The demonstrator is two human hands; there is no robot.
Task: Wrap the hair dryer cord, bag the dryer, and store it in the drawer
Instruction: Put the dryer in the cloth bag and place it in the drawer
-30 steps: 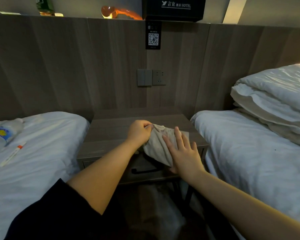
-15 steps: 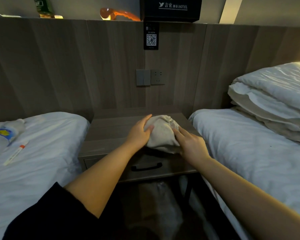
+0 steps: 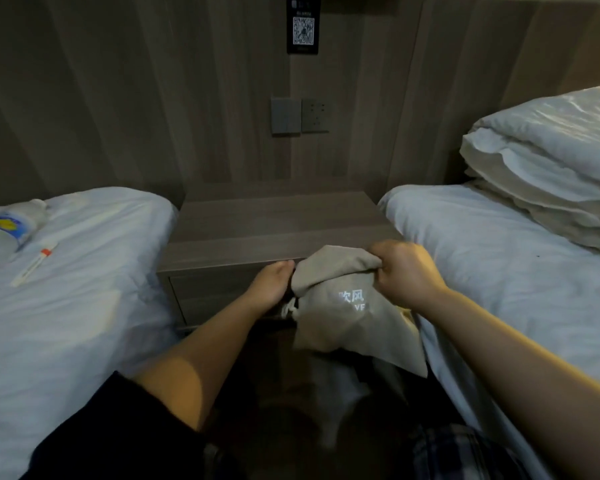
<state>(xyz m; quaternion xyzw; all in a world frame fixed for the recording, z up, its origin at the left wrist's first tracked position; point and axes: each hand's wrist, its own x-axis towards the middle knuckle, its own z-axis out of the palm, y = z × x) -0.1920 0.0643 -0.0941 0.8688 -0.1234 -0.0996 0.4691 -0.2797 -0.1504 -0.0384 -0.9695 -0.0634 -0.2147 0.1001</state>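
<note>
A beige drawstring bag (image 3: 347, 306) with white printed characters hangs in front of the wooden nightstand (image 3: 278, 220), between the two beds. My right hand (image 3: 404, 271) is closed on the bag's bunched top and holds it up. The hair dryer and its cord are not visible; the bag bulges near the top. My left hand (image 3: 272, 285) is curled against the drawer front (image 3: 208, 296), just left of the bag and touching its edge. Its fingers and the drawer handle are hidden. A bit of drawstring (image 3: 288, 310) dangles below that hand. The drawer looks closed.
A white bed (image 3: 84, 289) on the left carries a water bottle (image 3: 7, 230) and a pen-like stick (image 3: 33, 263). The right bed (image 3: 499, 271) holds folded duvets (image 3: 551, 174). A switch and socket (image 3: 300, 116) sit on the wood wall panel. Dark floor lies below.
The bag came off the nightstand top and now hangs from my right hand in front of the drawer. My left hand dropped to the drawer front. The view tilted downward.
</note>
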